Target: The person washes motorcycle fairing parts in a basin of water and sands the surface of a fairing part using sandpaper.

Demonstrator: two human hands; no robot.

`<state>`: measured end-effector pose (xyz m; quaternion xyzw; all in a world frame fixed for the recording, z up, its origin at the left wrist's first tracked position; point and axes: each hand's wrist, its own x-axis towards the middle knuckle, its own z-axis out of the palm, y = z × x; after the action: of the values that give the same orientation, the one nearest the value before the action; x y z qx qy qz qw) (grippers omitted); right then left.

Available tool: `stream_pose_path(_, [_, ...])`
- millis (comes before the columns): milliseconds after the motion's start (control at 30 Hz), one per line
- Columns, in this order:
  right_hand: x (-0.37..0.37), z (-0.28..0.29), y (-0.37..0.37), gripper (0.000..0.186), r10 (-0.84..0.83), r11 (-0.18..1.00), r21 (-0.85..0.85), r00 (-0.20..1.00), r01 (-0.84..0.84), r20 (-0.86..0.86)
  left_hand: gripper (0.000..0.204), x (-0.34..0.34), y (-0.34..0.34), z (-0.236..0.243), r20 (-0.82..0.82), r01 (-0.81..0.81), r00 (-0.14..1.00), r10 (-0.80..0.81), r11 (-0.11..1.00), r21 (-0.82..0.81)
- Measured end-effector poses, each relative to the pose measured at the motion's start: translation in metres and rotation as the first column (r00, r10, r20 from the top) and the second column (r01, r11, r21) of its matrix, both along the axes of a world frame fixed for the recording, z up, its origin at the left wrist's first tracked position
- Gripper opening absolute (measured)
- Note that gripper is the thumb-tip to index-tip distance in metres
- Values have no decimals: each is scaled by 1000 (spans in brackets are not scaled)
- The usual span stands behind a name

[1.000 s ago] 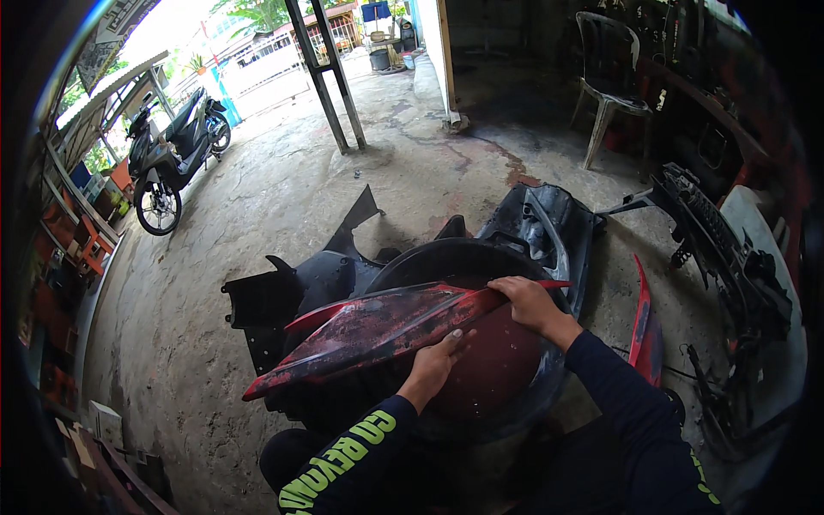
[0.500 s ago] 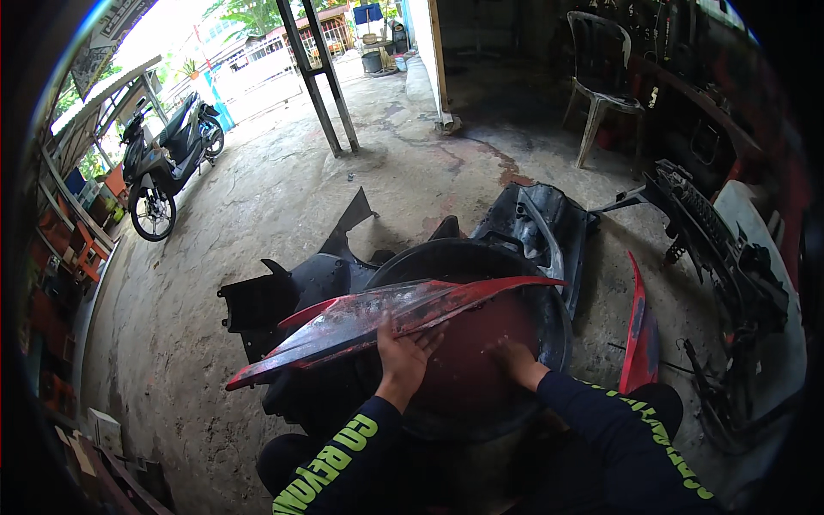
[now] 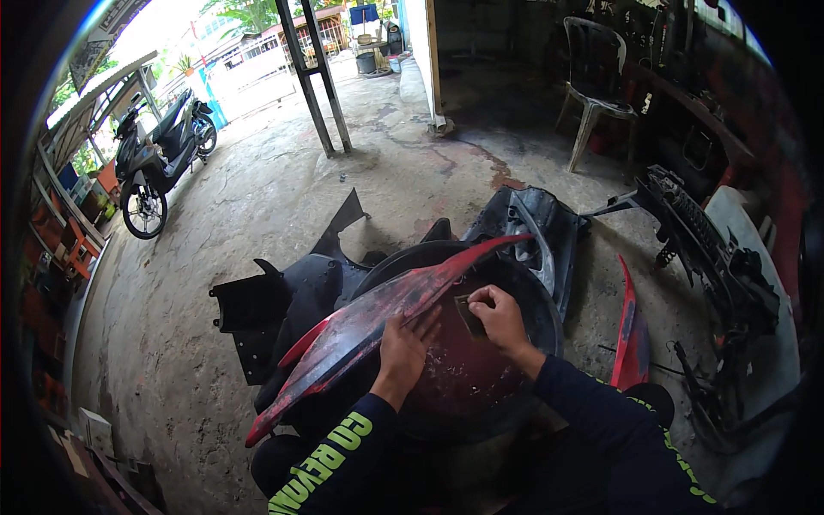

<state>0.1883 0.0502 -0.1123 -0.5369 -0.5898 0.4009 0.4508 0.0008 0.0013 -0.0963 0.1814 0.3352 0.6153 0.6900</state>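
A scuffed red body panel [image 3: 360,318] lies tilted across a black basin [image 3: 545,343] of murky red liquid. My left hand [image 3: 401,356] is palm up against the panel's near edge, fingers spread and apparently supporting it. My right hand [image 3: 498,322] is closed in a pinch on a small dark sheet, like sandpaper [image 3: 466,324], above the liquid just right of the panel. A second red panel [image 3: 631,335] stands at the right. Black plastic fairings [image 3: 245,313] surround the basin's left and far sides.
A black scooter part with a spring [image 3: 704,257] and a white panel [image 3: 772,318] lie right. A parked scooter [image 3: 159,172] stands back left, a metal post [image 3: 335,120] at center back, a plastic chair [image 3: 592,94] back right. Assorted items [image 3: 77,240] line the left edge.
The panel has swung, its right tip now farther away and left end nearer. My right hand left the panel, dipped low, then rose with the small dark sheet. My left hand shifted slightly left.
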Motion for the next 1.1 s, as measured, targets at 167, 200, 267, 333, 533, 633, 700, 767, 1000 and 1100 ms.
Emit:
stream_pose_path(167, [-33,-14,-5,29,-136,989,38,973,146,-187,56,11,-10,-14,28,106,994,-104,990,-98])
stream_pose_path(200, [-32,-19,-6,32,-194,973,100,972,207,-132,56,16,-10,-15,57,83,995,-78,991,-100])
stream_pose_path(267, [-27,-17,-7,35,-313,941,127,950,313,-17,55,17,-9,-17,111,50,993,-40,995,-85])
stream_pose_path(333, [-23,-18,-5,35,-282,958,45,958,284,-51,55,14,-8,-18,89,59,995,-53,997,-56])
stream_pose_path(533, [-26,-21,-3,34,-172,984,10,975,176,-142,55,18,-8,-7,91,53,995,-48,997,-49])
stream_pose_path(633, [-27,-12,1,33,-209,977,-94,953,193,-220,54,17,-9,-7,115,54,992,-44,995,-82])
stream_pose_path(700, [-41,-10,-9,32,-196,980,29,977,199,-81,54,14,-15,-12,133,58,990,-44,993,-107])
stream_pose_path(767, [-32,-10,-2,31,-248,962,104,968,252,-43,55,14,-18,-8,125,60,991,-49,994,-91])
stream_pose_path(1000, [-42,-8,-15,36,-229,964,131,973,232,-35,55,13,-20,8,130,48,991,-33,993,-110])
stream_pose_path(1100, [-39,-15,-10,38,-331,939,51,935,340,-130,53,11,-19,2,148,73,987,-59,993,-96])
